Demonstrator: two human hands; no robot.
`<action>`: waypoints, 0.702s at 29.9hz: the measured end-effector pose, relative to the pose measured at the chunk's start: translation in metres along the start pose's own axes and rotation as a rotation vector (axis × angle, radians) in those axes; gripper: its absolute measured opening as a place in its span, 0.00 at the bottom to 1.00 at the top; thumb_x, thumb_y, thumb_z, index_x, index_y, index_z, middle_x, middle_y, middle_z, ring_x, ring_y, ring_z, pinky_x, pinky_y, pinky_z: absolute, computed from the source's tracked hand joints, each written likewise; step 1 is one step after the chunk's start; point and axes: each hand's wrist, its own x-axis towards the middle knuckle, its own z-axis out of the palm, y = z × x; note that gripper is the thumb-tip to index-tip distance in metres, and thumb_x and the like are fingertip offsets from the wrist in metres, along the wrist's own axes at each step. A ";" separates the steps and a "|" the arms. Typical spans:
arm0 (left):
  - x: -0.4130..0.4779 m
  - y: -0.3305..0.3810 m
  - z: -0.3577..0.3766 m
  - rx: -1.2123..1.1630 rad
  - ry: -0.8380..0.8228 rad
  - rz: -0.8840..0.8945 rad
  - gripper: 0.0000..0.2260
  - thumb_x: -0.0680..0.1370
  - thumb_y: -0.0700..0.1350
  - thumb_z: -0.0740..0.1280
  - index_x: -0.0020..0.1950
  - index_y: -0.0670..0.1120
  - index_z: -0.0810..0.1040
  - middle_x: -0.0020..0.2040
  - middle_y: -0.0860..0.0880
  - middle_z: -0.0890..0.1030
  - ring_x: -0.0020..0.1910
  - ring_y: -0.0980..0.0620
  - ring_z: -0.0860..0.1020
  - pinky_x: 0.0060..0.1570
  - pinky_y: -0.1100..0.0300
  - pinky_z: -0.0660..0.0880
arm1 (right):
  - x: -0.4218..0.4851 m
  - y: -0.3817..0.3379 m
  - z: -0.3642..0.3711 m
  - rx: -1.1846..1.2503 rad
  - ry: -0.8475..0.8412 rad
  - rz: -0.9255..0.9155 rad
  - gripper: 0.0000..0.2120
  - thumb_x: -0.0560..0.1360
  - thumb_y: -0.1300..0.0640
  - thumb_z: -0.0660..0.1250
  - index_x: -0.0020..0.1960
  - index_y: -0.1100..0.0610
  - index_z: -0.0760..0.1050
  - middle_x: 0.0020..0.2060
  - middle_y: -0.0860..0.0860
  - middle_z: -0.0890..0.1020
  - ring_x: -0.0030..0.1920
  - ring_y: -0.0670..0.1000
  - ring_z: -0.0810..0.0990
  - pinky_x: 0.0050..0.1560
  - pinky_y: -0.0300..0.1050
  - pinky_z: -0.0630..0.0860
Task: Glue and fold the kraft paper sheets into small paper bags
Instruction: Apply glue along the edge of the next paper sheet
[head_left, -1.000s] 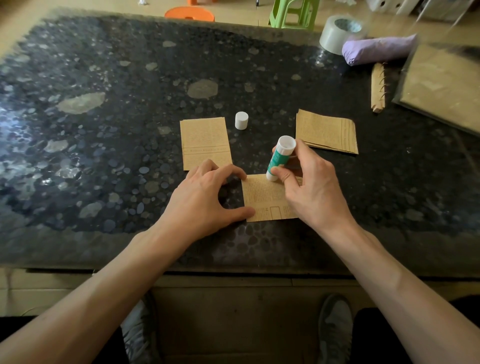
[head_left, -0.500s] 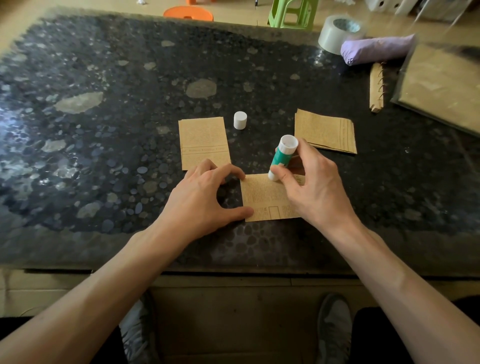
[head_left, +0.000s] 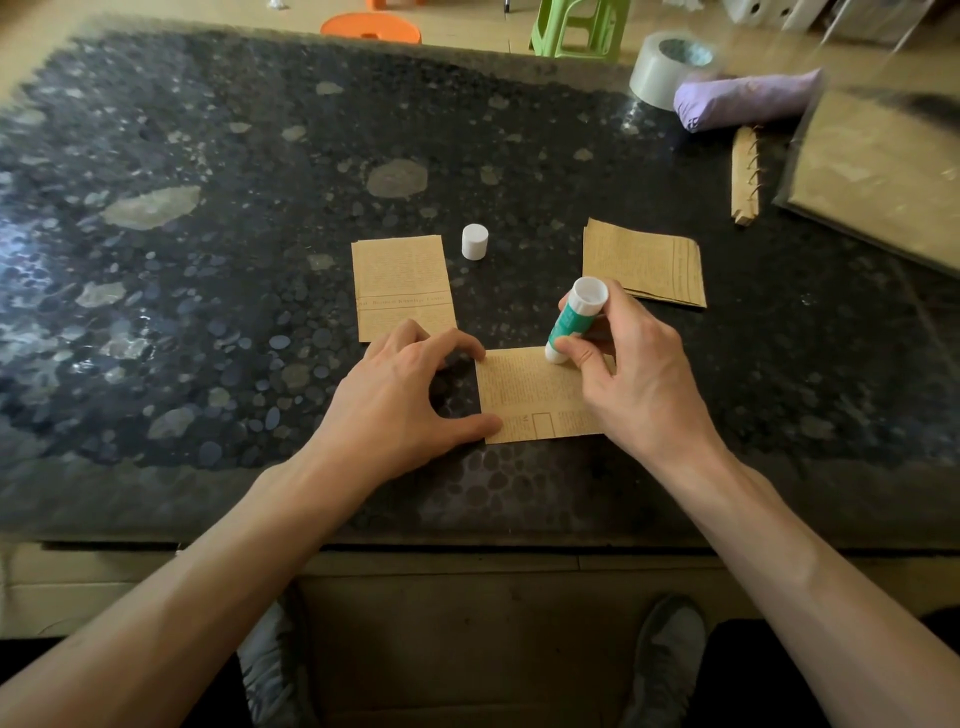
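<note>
- a small kraft paper sheet (head_left: 530, 395) is laid flat near the front edge of the dark speckled table (head_left: 208, 156), between the two hands.
- the sheet is covered in fine printed lines and a small outlined box; the print is too small to be read.
- the left hand (head_left: 400, 395) is spread apart, with the thumb tip pressed on the sheet's near left corner and the forefinger tip at its far left corner.
- the right hand (head_left: 639, 374) is clamped round a glue stick (head_left: 574, 322), which is tilted with its lower end touching the sheet's far edge.
- a green label is seen on the glue stick; its writing cannot be made out.
- a white cap (head_left: 475, 241) is stood upright further back, just beside a folded paper piece (head_left: 402, 286).
- a band of reddish lettering is printed across that piece, but it is not legible.
- a stack of sheets (head_left: 641, 265) is placed behind the right hand.
- a tape roll (head_left: 665, 67) and a purple bundle (head_left: 748, 98) are seen at the far right.
</note>
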 end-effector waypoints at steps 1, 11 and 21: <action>0.000 0.000 0.000 0.002 -0.003 0.001 0.30 0.68 0.69 0.73 0.68 0.66 0.69 0.55 0.59 0.67 0.56 0.58 0.65 0.51 0.59 0.67 | -0.001 0.001 0.000 -0.002 0.008 0.002 0.15 0.80 0.58 0.72 0.64 0.55 0.73 0.55 0.42 0.75 0.56 0.40 0.74 0.48 0.22 0.68; 0.002 -0.002 -0.001 -0.012 -0.018 0.001 0.30 0.66 0.69 0.72 0.66 0.67 0.70 0.55 0.59 0.68 0.58 0.57 0.67 0.51 0.57 0.69 | -0.007 0.015 -0.011 -0.020 0.068 0.031 0.15 0.80 0.57 0.72 0.64 0.56 0.74 0.54 0.43 0.76 0.54 0.41 0.75 0.47 0.24 0.70; 0.003 -0.001 -0.002 -0.006 -0.040 -0.005 0.31 0.66 0.70 0.71 0.66 0.67 0.69 0.56 0.58 0.68 0.58 0.57 0.68 0.51 0.55 0.70 | -0.007 0.022 -0.018 -0.042 0.097 0.077 0.14 0.80 0.57 0.71 0.64 0.56 0.73 0.54 0.42 0.75 0.54 0.41 0.75 0.46 0.24 0.68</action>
